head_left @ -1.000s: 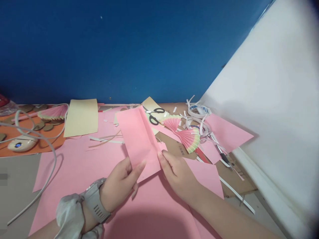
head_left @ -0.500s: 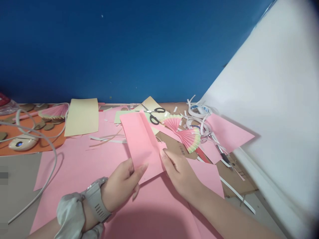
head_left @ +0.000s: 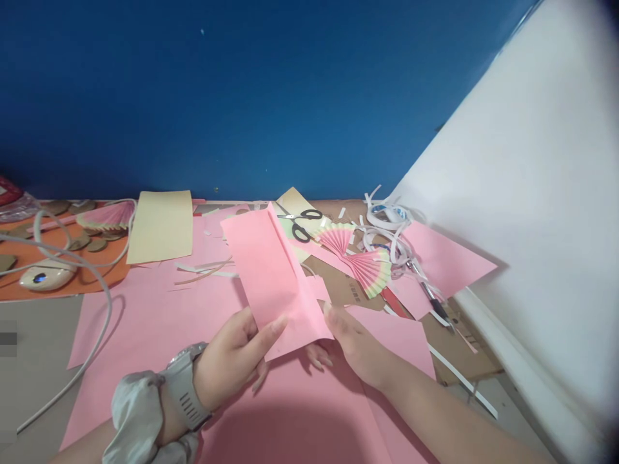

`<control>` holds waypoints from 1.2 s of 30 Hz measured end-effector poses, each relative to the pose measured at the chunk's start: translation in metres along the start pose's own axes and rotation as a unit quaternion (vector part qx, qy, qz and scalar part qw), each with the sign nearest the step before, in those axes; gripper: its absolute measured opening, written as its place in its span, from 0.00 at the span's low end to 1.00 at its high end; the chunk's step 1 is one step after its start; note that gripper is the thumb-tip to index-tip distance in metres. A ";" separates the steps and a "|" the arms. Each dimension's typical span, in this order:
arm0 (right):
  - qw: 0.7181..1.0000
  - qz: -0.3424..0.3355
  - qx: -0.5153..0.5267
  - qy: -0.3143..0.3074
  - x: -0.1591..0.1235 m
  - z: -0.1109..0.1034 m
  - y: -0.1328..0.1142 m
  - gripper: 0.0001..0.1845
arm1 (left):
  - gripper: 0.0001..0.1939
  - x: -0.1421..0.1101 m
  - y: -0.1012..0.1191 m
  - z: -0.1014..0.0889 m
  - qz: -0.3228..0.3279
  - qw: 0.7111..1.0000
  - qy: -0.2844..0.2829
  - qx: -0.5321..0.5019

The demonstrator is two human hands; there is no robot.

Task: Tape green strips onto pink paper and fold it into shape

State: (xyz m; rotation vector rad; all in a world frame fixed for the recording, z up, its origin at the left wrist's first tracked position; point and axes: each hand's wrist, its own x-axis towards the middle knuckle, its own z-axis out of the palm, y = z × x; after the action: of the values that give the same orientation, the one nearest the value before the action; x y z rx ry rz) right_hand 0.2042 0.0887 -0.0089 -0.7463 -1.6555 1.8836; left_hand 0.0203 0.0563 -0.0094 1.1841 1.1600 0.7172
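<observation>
A folded sheet of pink paper (head_left: pixel 273 277) is held up above the table, with a raised crease along its right side. My left hand (head_left: pixel 242 348) grips its lower left edge, thumb on top and fingers mostly hidden underneath. At the lower right edge is my right hand (head_left: pixel 351 341). Its thumb lies along the crease while some fingertips show below the paper. Beyond the sheet, black-handled scissors (head_left: pixel 304 224) lie partly spread. To their right rests a pleated pink paper fan piece (head_left: pixel 355 258) with yellow-green edges.
Large pink paper (head_left: pixel 159 322) covers the table under my hands. A yellow sheet (head_left: pixel 162 225), a white cable (head_left: pixel 104 335) and a white mouse-shaped device (head_left: pixel 46 276) lie left. Curled white strips (head_left: pixel 387 238), a pen (head_left: pixel 432 299) and cardboard (head_left: pixel 469 354) are right. A blue wall (head_left: pixel 242 96) stands behind.
My right hand has shifted slightly down and right along the paper's edge, and its fingertips now show underneath. The sheet's far end has tilted a little left. My left hand keeps its grip.
</observation>
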 end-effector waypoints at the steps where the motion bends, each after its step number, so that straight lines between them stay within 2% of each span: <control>1: 1.000 0.002 0.015 -0.009 0.000 0.000 0.001 0.25 | 0.20 0.000 -0.001 -0.001 -0.003 1.000 -0.005 0.000; 5: 0.994 0.047 0.090 -0.042 -0.001 -0.001 0.000 0.22 | 0.20 -0.003 -0.001 -0.002 -0.023 0.999 -0.046 -0.016; 9: 0.990 0.099 0.084 -0.057 0.000 0.000 -0.003 0.21 | 0.19 -0.004 0.002 -0.001 -0.023 0.994 -0.090 -0.054; 15: 0.987 0.152 0.057 -0.010 0.003 0.005 -0.003 0.19 | 0.20 -0.002 0.004 0.000 -0.021 0.994 -0.080 -0.067; 24: 0.991 0.128 0.029 -0.027 0.003 0.006 -0.006 0.17 | 0.25 -0.001 0.002 -0.002 -0.006 0.995 -0.069 -0.067; 30: 0.994 0.097 -0.033 0.025 0.004 0.009 -0.002 0.17 | 0.21 0.000 -0.001 -0.003 0.003 0.995 -0.046 -0.093; 34: 0.997 0.073 -0.008 0.027 0.005 0.011 0.004 0.17 | 0.20 -0.001 -0.006 0.000 0.029 0.991 -0.028 -0.129; 36: 0.998 0.068 0.008 0.015 0.006 0.013 0.005 0.18 | 0.19 0.000 -0.008 0.002 0.038 0.992 -0.038 -0.116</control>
State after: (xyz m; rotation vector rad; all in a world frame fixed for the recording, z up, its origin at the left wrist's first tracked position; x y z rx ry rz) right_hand 0.1912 0.0833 -0.0129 -0.8963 -1.6045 1.9656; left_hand 0.0207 0.0532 -0.0167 1.0540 0.9445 0.8332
